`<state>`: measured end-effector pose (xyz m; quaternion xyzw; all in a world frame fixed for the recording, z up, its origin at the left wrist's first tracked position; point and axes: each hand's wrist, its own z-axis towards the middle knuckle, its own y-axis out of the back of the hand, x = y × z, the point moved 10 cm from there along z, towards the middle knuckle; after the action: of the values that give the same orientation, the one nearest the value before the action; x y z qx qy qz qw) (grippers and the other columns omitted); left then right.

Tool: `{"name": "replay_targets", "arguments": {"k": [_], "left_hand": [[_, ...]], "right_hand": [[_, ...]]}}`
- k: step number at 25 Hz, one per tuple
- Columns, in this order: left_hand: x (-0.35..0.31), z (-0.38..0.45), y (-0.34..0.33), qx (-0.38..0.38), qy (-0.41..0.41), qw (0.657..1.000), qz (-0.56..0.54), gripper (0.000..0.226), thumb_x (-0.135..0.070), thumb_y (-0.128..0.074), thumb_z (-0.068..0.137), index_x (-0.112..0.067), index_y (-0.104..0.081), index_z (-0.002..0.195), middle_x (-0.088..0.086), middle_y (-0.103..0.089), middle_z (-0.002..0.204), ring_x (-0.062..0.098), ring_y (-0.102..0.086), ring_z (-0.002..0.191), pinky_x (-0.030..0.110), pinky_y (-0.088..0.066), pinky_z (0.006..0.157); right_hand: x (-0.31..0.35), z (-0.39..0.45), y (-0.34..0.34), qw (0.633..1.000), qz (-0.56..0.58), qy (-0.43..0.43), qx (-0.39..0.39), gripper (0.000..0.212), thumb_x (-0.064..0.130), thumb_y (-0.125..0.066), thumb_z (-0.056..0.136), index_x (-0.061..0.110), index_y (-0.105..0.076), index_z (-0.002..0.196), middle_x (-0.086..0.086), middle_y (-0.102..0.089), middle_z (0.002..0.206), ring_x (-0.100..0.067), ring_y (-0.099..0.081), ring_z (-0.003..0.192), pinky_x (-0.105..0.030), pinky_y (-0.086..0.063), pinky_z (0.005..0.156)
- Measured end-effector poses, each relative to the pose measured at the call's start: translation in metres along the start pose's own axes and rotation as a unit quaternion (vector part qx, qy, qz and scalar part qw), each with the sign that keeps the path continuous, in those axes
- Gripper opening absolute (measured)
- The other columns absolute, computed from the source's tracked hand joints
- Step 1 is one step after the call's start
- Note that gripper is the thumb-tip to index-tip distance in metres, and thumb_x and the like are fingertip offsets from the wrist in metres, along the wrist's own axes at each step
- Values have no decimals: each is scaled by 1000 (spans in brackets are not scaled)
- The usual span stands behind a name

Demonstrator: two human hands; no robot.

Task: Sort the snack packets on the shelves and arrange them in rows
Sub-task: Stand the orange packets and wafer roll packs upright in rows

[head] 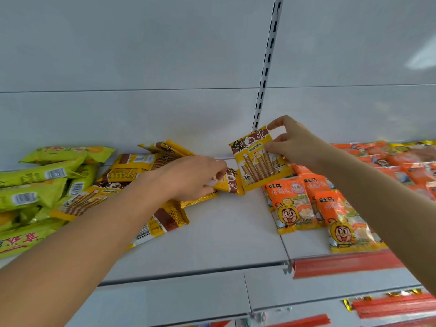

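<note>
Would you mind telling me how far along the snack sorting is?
Roughly grouped: green packets left, orange packets right. In hand: the right hand holds a yellow wafer packet upright; the left hand grips another yellow packet. Left: the yellow pile lies jumbled, no rows formed.

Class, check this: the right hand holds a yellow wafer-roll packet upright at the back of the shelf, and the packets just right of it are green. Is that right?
Not quite. The head view shows the right hand pinching the yellow packet upright, but the packets right of it are orange; the green packets lie at far left.
</note>
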<state>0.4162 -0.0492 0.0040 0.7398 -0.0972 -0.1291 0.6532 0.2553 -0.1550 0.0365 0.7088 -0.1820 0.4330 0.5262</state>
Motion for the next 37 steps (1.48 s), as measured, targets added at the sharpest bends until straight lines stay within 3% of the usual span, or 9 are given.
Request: {"name": "replay_targets", "arguments": {"k": [3,10,14,19,24,26,30,33,37], "left_hand": [[3,-23,5,-37,-21,999,-5,37,-15,-55,88,-33,-53,119,-11,-59,114,16,-59,104,40,-52,86],[14,-54,4,-70,-27,997,-1,49,1,-53,80,-39,-57,109,-19,-53,122,10,-57,109,34,-51,88],[16,-57,-1,-73,-30,997,-1,54,2,-56,81,-38,-57,117,-18,-50,129,9,-51,120,33,-49,95],[15,-59,-3,-81,-34,996,6,54,-1,-56,84,-38,-57,124,-17,-48,133,8,-44,128,32,-42,107],[22,-70,3,-98,-19,995,-23,36,-12,-48,92,-36,-60,116,-17,-49,127,4,-41,124,28,-32,112],[30,-78,11,-150,-6,988,-44,25,-25,-41,96,-33,-62,106,-17,-54,114,4,-48,111,33,-36,107],[59,-95,19,-241,70,968,-8,30,-55,-44,93,-30,-60,96,-13,-55,103,10,-51,99,36,-38,100],[82,-108,20,-269,139,953,9,23,-45,-53,86,-27,-62,98,-8,-55,104,16,-53,100,41,-41,98],[99,-116,21,-268,189,945,-5,21,-29,-62,86,-25,-63,106,-6,-55,108,20,-55,103,43,-42,97]], "right_hand": [[3,11,-8,997,-75,7,-28,43,20,-68,92,22,-45,128,-9,-69,99,-25,-69,79,-43,-60,69],[2,29,-41,986,-157,-15,-57,24,16,-65,90,18,-52,109,-4,-57,96,-16,-59,70,-20,-39,43],[9,32,-56,946,-315,-1,-71,16,17,-62,85,19,-57,101,-4,-62,93,-21,-60,77,-30,-51,60],[14,29,-56,913,-394,-5,-101,19,17,-61,89,18,-57,107,-6,-61,100,-27,-58,83,-33,-45,64],[72,27,-86,942,-252,184,-122,38,32,-63,96,25,-56,132,-1,-62,112,-21,-62,94,-36,-54,75],[82,37,-103,945,-257,162,-119,39,31,-68,93,25,-60,131,-5,-56,122,-24,-61,100,-35,-50,74],[78,46,-99,966,-165,133,-151,22,23,-71,88,20,-71,110,-5,-60,112,-24,-61,98,-31,-44,72],[81,38,-73,977,27,134,-165,11,23,-68,90,15,-67,97,-7,-70,95,-27,-69,85,-41,-58,69],[97,20,-39,973,69,153,-161,8,24,-68,94,19,-64,98,-1,-74,90,-20,-73,78,-37,-60,66]]}}
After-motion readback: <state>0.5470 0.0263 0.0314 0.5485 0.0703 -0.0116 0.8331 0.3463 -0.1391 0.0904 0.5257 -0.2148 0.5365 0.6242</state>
